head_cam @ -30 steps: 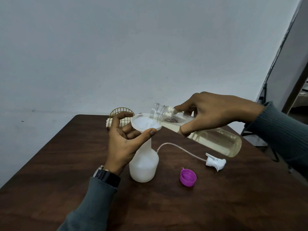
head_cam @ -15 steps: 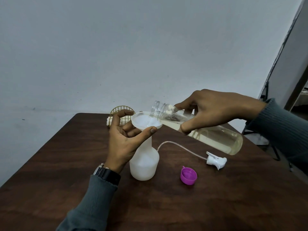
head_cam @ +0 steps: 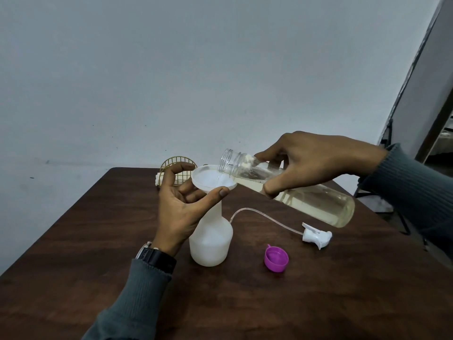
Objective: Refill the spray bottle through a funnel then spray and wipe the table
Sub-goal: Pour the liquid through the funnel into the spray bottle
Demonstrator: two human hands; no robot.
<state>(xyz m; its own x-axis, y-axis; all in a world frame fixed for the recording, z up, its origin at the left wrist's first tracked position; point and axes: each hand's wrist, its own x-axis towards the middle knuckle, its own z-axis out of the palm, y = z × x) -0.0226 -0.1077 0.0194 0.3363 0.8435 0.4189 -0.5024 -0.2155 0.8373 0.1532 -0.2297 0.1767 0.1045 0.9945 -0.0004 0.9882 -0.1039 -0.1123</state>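
Head camera: clear bottle tipped over the funnel.
I see my left hand pinching the funnel's rim atop the spray bottle; my right hand grasps the clear bottle, its mouth above the funnel; a purple cap lies at the spray bottle's four o'clock.

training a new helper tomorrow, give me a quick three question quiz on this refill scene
1. True or false: the spray head is screwed onto the spray bottle.
2. The left hand grips: A the funnel, B a sponge, C a cup.
3. Fill in: the right hand tilts the clear bottle over the ____.
Key: 1 false, the spray head lies on the table; 2 A; 3 funnel.
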